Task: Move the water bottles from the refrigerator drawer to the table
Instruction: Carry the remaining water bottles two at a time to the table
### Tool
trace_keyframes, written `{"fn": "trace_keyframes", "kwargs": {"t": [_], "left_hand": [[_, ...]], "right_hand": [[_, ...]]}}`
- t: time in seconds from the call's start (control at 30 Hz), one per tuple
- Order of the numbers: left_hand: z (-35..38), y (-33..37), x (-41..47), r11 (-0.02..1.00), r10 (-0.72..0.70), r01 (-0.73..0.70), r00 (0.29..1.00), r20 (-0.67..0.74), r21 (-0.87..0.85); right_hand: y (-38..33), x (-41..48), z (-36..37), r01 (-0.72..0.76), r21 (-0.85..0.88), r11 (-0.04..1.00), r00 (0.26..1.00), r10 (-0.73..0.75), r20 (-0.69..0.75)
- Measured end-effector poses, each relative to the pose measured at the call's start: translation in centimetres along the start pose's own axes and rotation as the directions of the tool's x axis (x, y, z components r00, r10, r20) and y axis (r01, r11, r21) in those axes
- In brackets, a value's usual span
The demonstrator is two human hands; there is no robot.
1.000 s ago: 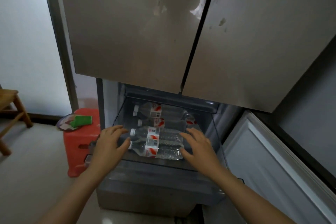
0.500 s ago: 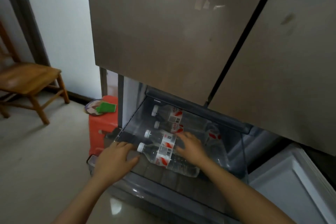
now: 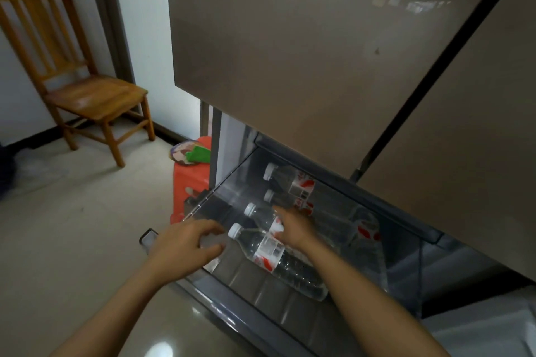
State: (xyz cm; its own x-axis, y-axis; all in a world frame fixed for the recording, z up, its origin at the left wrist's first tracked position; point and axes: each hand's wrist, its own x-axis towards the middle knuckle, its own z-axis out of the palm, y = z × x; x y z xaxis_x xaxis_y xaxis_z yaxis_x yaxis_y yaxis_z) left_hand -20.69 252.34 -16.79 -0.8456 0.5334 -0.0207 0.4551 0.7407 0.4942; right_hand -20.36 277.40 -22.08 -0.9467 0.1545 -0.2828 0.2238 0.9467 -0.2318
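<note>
Head view. Step in hand, by judgement: the reach for the first pick-up, nothing lifted clear yet.

Refrigerator drawer (image 3: 249, 278) pulled out at 5 o'clock of frame, with clear walls and a ribbed, glossy floor. At least four water bottles on their sides inside, caps toward 10 o'clock. All clear ridged plastic with white screw caps and red-and-white labels.

Left hand (image 3: 185, 246) at 7 o'clock, fingers (image 3: 213, 232) loosely curled and narrow, holding nothing, just short of the cap of the nearest bottle (image 3: 278, 258).

Right hand (image 3: 293, 229) laid over the second bottle (image 3: 259, 214) at its label. Cannot tell whether the fingers grip or only rest there.

Two far bottles (image 3: 293, 180) untouched, under the edge of the brushed-metal doors (image 3: 290, 52).

Desk not in view.

Next move likely calls for closing round a bottle body and lifting it over the drawer's front lip. Smooth round plastic, probably prone to rolling.

Wooden chair (image 3: 87, 90) at 10 o'clock, red stool (image 3: 191, 180) beside the drawer.
</note>
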Motion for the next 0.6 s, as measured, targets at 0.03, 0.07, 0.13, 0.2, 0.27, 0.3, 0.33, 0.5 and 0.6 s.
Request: {"fn": "trace_keyframes", "kwargs": {"t": [0.03, 0.07, 0.13, 0.2, 0.27, 0.3, 0.33, 0.5, 0.6], "left_hand": [[0.0, 0.1, -0.1, 1.0, 0.006, -0.006, 1.0, 0.001, 0.01], [-0.1, 0.1, 0.0, 0.999, 0.017, -0.018, 1.0, 0.009, 0.027], [-0.1, 0.3, 0.0, 0.997, 0.048, -0.05, 0.998, 0.028, 0.061], [-0.1, 0.3, 0.0, 0.993, 0.081, -0.084, 0.996, 0.031, 0.089], [-0.1, 0.3, -0.1, 0.988, 0.103, -0.107, 0.994, 0.041, 0.111], [0.0, 0.3, -0.1, 0.986, 0.113, -0.118, 0.992, 0.049, 0.114], [0.0, 0.1, -0.1, 0.985, 0.12, -0.127, 0.991, 0.059, 0.117], [-0.7, -0.2, 0.0, 0.996, 0.067, -0.057, 0.989, 0.135, -0.072], [-1.0, 0.0, 1.3, 0.978, 0.057, -0.012, 0.975, 0.213, -0.206]], "right_hand": [[-0.2, 0.1, 0.0, 0.016, -0.071, 0.997, 1.0, -0.014, 0.028], [-0.6, 0.1, -0.1, 0.036, -0.152, 0.988, 0.998, -0.028, 0.058], [-1.2, 0.1, -0.2, 0.068, -0.266, 0.962, 0.994, -0.041, 0.105], [-1.5, 0.0, -0.1, 0.055, -0.262, 0.963, 0.991, -0.021, 0.13], [-1.5, 0.1, 0.0, 0.024, -0.224, 0.974, 0.991, 0.006, 0.131], [-1.4, 0.2, 0.1, 0.018, -0.221, 0.975, 0.994, 0.007, 0.112], [-1.5, 0.4, 0.0, 0.027, -0.235, 0.972, 0.997, -0.008, 0.079], [-0.8, -1.1, -0.7, -0.001, -0.072, 0.997, 0.998, -0.003, -0.059], [0.8, -4.4, -2.0, -0.045, 0.073, 0.996, 0.975, 0.059, -0.215]]}}
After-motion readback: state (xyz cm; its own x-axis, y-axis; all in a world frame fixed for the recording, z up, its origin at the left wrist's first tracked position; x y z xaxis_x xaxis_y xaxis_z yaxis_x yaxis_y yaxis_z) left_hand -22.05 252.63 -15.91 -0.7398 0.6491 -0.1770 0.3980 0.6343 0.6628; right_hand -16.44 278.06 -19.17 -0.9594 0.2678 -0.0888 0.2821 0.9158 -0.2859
